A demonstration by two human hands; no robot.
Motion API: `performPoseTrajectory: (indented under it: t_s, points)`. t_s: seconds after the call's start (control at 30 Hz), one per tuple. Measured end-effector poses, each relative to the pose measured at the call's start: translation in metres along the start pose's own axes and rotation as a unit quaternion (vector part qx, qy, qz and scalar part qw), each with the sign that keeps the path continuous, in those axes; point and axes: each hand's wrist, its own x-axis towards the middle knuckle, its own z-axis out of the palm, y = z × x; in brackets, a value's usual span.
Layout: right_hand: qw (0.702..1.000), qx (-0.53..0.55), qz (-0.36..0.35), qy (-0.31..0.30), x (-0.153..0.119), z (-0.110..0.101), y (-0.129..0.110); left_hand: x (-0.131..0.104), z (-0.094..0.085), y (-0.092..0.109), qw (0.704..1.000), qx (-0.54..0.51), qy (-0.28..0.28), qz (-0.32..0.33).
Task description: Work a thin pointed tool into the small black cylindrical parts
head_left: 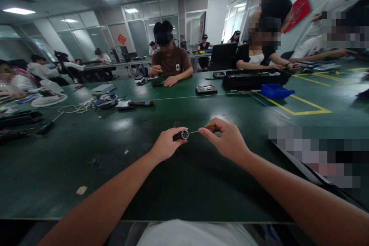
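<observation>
My left hand (168, 144) grips a short black cylinder (184, 134) between thumb and fingers. Its round, pale-rimmed end faces me, with dark parts inside; I cannot tell what device it is. My right hand (227, 138) is closed round a thin screwdriver (193, 132), whose bare metal shaft points left. The shaft's tip is at the rim of the cylinder, but whether it goes in cannot be made out. Fingers mostly cover the screwdriver's brownish handle. Both hands are above the green tabletop (161, 196), near its middle.
Beyond my hands lie a black power-tool-like stick (141, 103), a cable bundle (103, 101) and an opened drive-like device (206, 90). A blue bin (276, 91) stands right, before a long black case (253, 80). Across the table a person (171, 63) works. A dark panel (300, 161) lies right.
</observation>
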Motion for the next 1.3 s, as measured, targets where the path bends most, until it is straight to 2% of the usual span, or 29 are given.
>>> performPoseTrajectory:
  t_s: [0.17,0.33,0.5,0.63,0.8,1.03,1.17,1.3]
  points:
    - [0.998,0.014,-0.037,-0.053,-0.0014,0.0014,-0.0028,0.0011,-0.0013,-0.0010,1.000,0.001,0.001,-0.007]
    - [0.996,-0.008,0.001,-0.091,0.0014,0.0007,-0.0034,0.0010,-0.0016,-0.0019,1.000,0.002,0.005,-0.012]
    - [0.997,-0.015,0.015,-0.071,0.0032,0.0022,0.0002,-0.0001,-0.0002,-0.0009,1.000,0.000,-0.001,-0.009]
    - [0.996,0.013,0.011,-0.085,0.0011,0.0042,0.0028,0.0005,-0.0007,-0.0021,1.000,0.009,-0.001,-0.008]
    - [0.995,-0.012,0.002,-0.100,0.0007,0.0037,0.0011,0.0019,-0.0020,-0.0039,1.000,0.007,0.018,-0.013]
    - [0.996,0.004,0.012,-0.083,0.0010,0.0032,0.0020,0.0004,-0.0003,-0.0004,1.000,0.011,-0.004,-0.012]
    - [0.997,0.030,-0.003,-0.065,-0.0012,0.0033,-0.0002,0.0005,-0.0009,-0.0010,1.000,0.010,0.007,-0.015]
    - [0.993,0.105,0.043,-0.041,0.0018,0.0049,0.0005,0.0001,-0.0023,0.0033,1.000,0.021,0.016,-0.006]
